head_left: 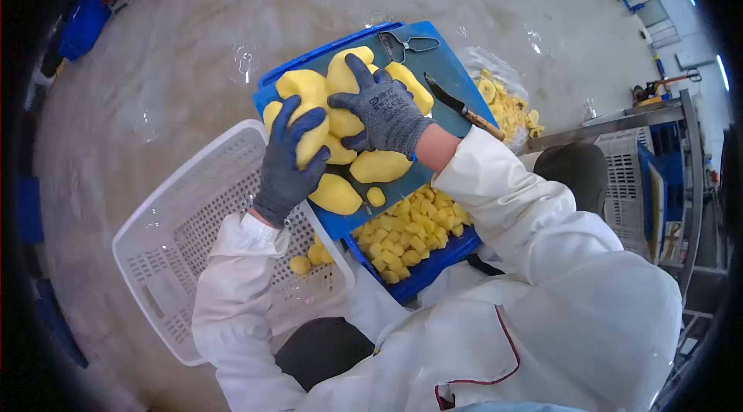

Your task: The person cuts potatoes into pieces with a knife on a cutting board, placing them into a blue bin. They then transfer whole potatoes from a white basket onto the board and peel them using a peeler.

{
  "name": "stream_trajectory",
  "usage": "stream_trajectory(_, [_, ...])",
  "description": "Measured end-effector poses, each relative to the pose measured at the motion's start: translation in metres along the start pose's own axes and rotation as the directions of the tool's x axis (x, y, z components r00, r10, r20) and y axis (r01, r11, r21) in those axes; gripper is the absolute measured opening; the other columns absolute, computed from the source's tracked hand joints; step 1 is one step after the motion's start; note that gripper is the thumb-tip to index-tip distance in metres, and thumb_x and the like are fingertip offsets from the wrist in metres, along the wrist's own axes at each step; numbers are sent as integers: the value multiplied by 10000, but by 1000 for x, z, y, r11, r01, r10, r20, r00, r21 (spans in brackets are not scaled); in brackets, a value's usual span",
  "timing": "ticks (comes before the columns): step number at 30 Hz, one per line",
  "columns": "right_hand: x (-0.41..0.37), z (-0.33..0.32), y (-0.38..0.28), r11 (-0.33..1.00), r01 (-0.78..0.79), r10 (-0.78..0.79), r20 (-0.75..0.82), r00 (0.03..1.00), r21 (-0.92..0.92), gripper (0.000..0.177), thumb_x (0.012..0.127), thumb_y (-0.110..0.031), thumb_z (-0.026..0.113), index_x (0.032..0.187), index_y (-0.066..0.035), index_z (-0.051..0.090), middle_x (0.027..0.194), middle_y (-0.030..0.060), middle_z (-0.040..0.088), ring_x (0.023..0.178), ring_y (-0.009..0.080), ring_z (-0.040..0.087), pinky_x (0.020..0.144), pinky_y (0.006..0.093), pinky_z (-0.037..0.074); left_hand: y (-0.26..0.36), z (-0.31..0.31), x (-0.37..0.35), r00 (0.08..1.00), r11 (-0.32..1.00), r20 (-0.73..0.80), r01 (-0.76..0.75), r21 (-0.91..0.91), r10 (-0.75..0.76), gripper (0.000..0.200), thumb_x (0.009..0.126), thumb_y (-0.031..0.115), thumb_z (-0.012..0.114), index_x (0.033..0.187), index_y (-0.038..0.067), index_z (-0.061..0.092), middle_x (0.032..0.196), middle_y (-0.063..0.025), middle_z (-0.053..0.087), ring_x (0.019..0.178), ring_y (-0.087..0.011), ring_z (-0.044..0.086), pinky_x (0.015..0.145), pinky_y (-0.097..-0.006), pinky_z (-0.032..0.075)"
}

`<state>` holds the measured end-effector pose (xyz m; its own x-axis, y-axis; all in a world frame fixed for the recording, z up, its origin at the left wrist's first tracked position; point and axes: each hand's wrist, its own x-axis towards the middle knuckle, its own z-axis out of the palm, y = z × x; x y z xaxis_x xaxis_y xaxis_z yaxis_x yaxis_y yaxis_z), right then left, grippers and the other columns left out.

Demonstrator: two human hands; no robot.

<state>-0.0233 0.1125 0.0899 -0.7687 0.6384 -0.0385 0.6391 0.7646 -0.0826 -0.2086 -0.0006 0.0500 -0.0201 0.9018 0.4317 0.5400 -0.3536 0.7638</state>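
My left hand (288, 168), in a dark grey glove, curls its fingers around a peeled potato (310, 142) at the left side of the pile. My right hand (383, 111), gloved the same way, lies over the pile with its fingers spread, touching the potatoes beneath. Several peeled potatoes (379, 166) are heaped on a blue cutting board (430, 39). A knife (457, 102) with a wooden handle lies on the board right of my right hand. Beyond the pile is a peeler (414, 44). Diced potato (410, 234) fills a blue tray (422, 279) below the board.
A white perforated basket (166, 249) stands at the left, with a few potatoes (313, 255) in its near corner. Right of the board, a clear plastic bag (503, 71) holds potato scraps. A metal rack (693, 172) with crates stands at the far right.
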Motion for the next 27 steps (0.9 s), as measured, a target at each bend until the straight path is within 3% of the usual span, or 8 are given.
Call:
stream_trajectory(5, [2, 6, 34, 946, 114, -71, -151, 986, 303, 347, 714, -450, 745, 1011, -272, 722, 1459, 198, 369, 1098, 426, 528, 925, 526, 442, 6, -8, 43, 995, 979, -94, -46, -198, 28, 525, 777, 25, 678, 1277, 48, 517, 1356, -182, 474, 1271, -306, 460, 1058, -413, 382])
stream_trajectory(8, [10, 14, 52, 872, 157, -64, -211, 975, 463, 131, 790, -290, 707, 901, -234, 751, 1392, 155, 483, 1102, 331, 563, 977, 497, 412, 13, -1, 79, 982, 935, -45, 160, -315, -183, 518, 846, 16, 659, 1321, 57, 457, 1314, -113, 490, 1206, -239, 498, 1015, -363, 444])
stream_trajectory(15, [8, -1, 103, 389, 261, 178, -350, 919, 883, 247, 759, -228, 748, 994, -154, 738, 1151, 108, 636, 925, 247, 637, 808, 380, 515, -27, 48, 171, 932, 828, 108, 357, -432, -345, 564, 854, 61, 631, 1370, 135, 417, 1325, -95, 464, 1177, -253, 521, 923, -378, 524])
stream_trajectory(16, [-6, -26, 114, 206, -8, 291, -53, 955, 979, 255, 821, -202, 724, 1043, -77, 716, 1088, 94, 656, 910, 188, 624, 793, 317, 510, -19, 57, 180, 915, 796, 143, 400, -453, -379, 575, 848, 60, 637, 1373, 138, 417, 1322, -97, 467, 1179, -255, 521, 925, -382, 522])
stream_trajectory(18, [-27, -23, 163, 89, 147, 308, -168, 936, 985, 340, 857, -187, 708, 1175, -77, 662, 1124, 86, 646, 961, 155, 613, 830, 293, 510, -23, 76, 196, 877, 721, 228, 479, -501, -424, 659, 824, 61, 670, 1414, 149, 389, 1346, -105, 468, 1200, -251, 512, 969, -381, 486])
stream_trajectory(21, [-64, -15, 221, -170, 122, 394, -46, 918, 978, 584, 835, -221, 746, 1354, -81, 517, 1211, 77, 613, 1069, 155, 587, 950, 309, 478, -36, 120, 217, 951, 975, 240, 213, -57, -194, 726, 815, 67, 690, 1451, 144, 347, 1384, -109, 457, 1232, -241, 493, 1028, -358, 431])
stream_trajectory(23, [-76, 15, 259, 70, -1, 407, -28, 913, 998, 594, 855, -207, 726, 1385, -97, 480, 1288, 67, 563, 1124, 169, 554, 943, 313, 493, -7, 150, 223, 903, 964, 374, 255, -77, -209, 750, 800, 59, 702, 1457, 115, 344, 1438, -126, 425, 1325, -245, 417, 1100, -351, 344])
stream_trajectory(27, [-73, 83, 273, 525, 90, 248, -253, 935, 847, 725, 799, -132, 724, 1442, -131, 391, 1448, 113, 425, 1358, 264, 375, 1131, 378, 309, -24, 189, 227, 787, 957, 614, -220, 189, 60, 773, 814, 114, 697, 1483, 129, 308, 1490, -146, 365, 1411, -302, 298, 1164, -383, 227])
